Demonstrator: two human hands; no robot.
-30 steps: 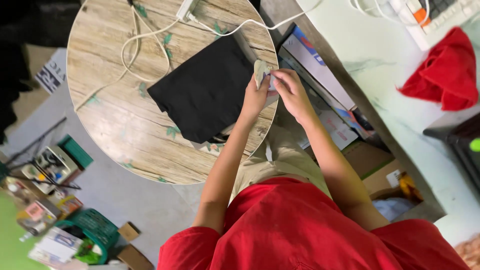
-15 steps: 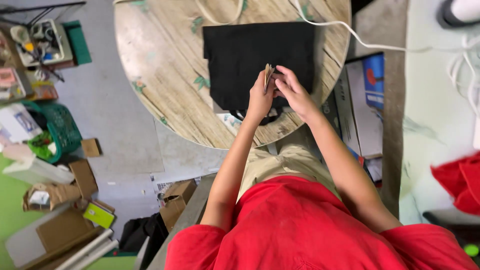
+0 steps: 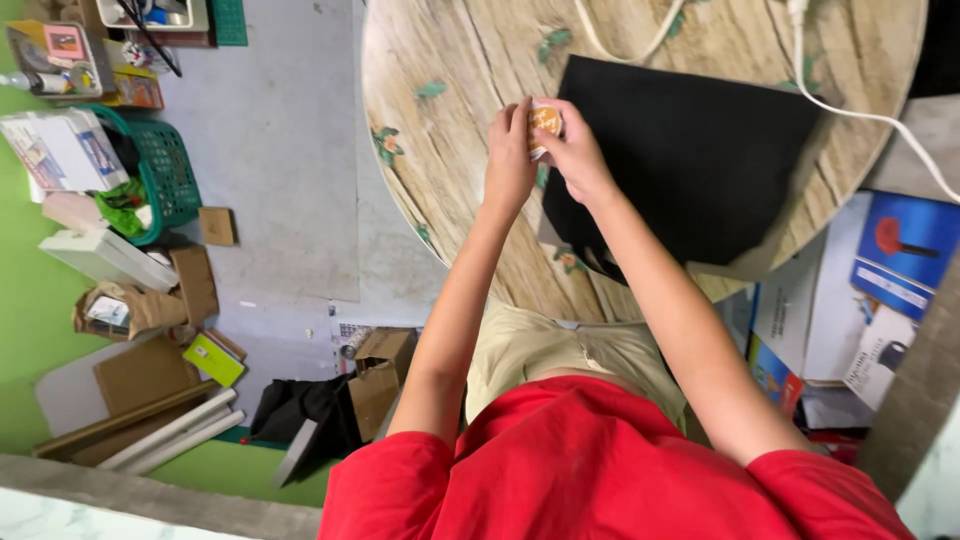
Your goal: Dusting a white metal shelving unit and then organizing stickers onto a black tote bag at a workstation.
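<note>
While both arms are stretched forward from the red shirt (image 3: pixel 600 470), a small orange-and-white object (image 3: pixel 545 122) is held between the two hands above the round wooden tabletop (image 3: pixel 450 200). The left hand (image 3: pixel 510 150) is closed on the object's left side, fingers curled upward; the right hand (image 3: pixel 572 150) is closed on its right side, thumb and fingers pinched around it. What the object is cannot be told. Just beside the hands, to the right, a black cloth (image 3: pixel 690 160) is spread flat on the tabletop, and white cables (image 3: pixel 800 60) are trailed across the far edge. On the floor to the left, a green basket (image 3: pixel 165 175), cardboard boxes (image 3: pixel 375 375) and white tubes (image 3: pixel 170 430) are scattered. Printed boxes (image 3: pixel 860 290) are stacked at the right.
</note>
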